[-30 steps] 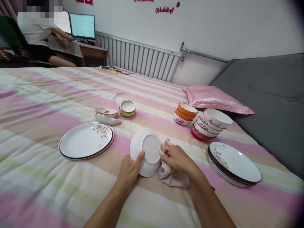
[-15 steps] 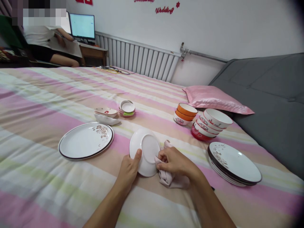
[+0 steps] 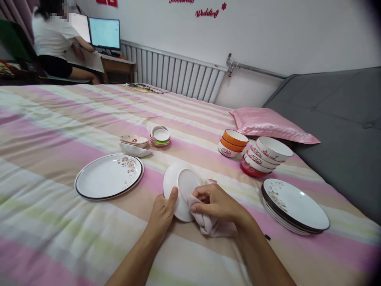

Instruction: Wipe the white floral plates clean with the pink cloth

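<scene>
A small white plate [image 3: 176, 178] is tilted up with its underside and round foot ring toward me. My left hand [image 3: 163, 210] grips its lower left edge, thumb on the underside and fingers hidden behind. Bunched in my right hand [image 3: 218, 202] is a pale pink cloth [image 3: 208, 225], pressed against the plate's right side. To the left lie oval plates [image 3: 104, 178] with a dark rim and brown flowers. On the right is a stack of similar plates [image 3: 297, 204].
Behind the plates stand orange and white bowls [image 3: 233, 139], larger stacked bowls [image 3: 268, 155], small dishes [image 3: 160, 135] and boat-shaped dishes [image 3: 133, 145]. The striped bedspread [image 3: 89, 242] lies under everything. A pink pillow [image 3: 270, 123] rests by the grey headboard [image 3: 336, 111]. A person [image 3: 56, 39] sits at a desk.
My right hand and the cloth have shifted slightly left, further over the plate's underside. My left hand keeps its grip. The view has moved a little.
</scene>
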`<state>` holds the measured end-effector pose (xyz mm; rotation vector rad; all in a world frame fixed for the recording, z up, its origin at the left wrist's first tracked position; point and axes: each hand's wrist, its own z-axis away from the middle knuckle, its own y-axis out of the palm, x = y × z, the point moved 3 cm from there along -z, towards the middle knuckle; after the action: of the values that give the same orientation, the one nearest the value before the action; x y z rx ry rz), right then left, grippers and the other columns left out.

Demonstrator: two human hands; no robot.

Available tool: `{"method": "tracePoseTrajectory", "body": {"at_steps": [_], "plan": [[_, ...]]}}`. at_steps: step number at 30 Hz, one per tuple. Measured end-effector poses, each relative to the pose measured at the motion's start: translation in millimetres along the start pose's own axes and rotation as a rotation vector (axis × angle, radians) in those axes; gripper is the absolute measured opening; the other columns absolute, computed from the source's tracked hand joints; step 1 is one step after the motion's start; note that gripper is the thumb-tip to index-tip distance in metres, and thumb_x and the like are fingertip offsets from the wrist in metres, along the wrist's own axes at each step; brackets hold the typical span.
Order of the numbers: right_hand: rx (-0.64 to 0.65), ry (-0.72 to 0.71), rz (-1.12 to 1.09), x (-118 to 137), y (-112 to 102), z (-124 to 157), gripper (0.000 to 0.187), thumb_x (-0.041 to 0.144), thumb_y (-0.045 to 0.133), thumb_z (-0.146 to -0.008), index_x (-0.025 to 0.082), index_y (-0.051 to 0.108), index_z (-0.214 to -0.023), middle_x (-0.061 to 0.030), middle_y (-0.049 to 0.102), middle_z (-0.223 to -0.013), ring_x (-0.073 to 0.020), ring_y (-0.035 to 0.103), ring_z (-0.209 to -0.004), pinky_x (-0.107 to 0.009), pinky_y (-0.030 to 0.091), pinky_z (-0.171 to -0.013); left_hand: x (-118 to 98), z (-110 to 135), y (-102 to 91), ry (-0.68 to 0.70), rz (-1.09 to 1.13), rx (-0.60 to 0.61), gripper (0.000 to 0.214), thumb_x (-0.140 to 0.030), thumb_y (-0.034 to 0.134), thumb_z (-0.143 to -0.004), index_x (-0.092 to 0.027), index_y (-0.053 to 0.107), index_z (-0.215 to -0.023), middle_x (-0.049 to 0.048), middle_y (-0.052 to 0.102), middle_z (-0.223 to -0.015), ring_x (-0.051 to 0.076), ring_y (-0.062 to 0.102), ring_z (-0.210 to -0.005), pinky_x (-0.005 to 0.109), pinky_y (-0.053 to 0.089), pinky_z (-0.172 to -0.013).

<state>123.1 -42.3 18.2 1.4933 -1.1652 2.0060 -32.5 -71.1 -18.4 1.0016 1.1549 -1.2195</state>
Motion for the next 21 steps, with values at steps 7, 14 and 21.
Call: {"method": "tracePoseTrajectory", "body": {"at_steps": [7,14,21], "plan": [[-0.43,-0.024,-0.206,-1,-16,-2,0.022,0.036,0.061,-0.076,0.016,0.059,-0.083,-0.0011,0.066,-0.067,-0.0125,0.059,-0.055,-0.021,0.042,-0.051,-2,1,-0.4,-0.005,0.024,-0.012,0.056,-0.067,0.054,-0.065,-0.013,0.053,-0.052,0.004,0.053,-0.054,0.016,0.047,-0.055,0.024,0.037,-0.05],[-1.01,-0.081,-0.033,-14,-41,6,0.024,0.039,0.061,-0.075,0.016,0.059,-0.083,-0.0064,0.07,-0.076,-0.0184,0.065,-0.066,-0.026,0.049,-0.059,1,0,-0.3,0.004,0.048,-0.024,0.049,-0.059,0.06,-0.066,-0.012,0.054,-0.053,0.0031,0.054,-0.053,0.015,0.047,-0.054,0.023,0.037,-0.048],[-0.758,-0.109,0.188,-5,-18,-7,0.023,0.028,0.051,-0.081,0.019,0.062,-0.098,-0.0051,0.069,-0.093,-0.0181,0.065,-0.082,-0.026,0.049,-0.072,4,-1,-0.1,0.043,0.016,-0.007,0.047,-0.056,0.063,-0.066,-0.009,0.062,-0.062,0.0057,0.059,-0.057,0.018,0.053,-0.057,0.024,0.041,-0.051]]}}
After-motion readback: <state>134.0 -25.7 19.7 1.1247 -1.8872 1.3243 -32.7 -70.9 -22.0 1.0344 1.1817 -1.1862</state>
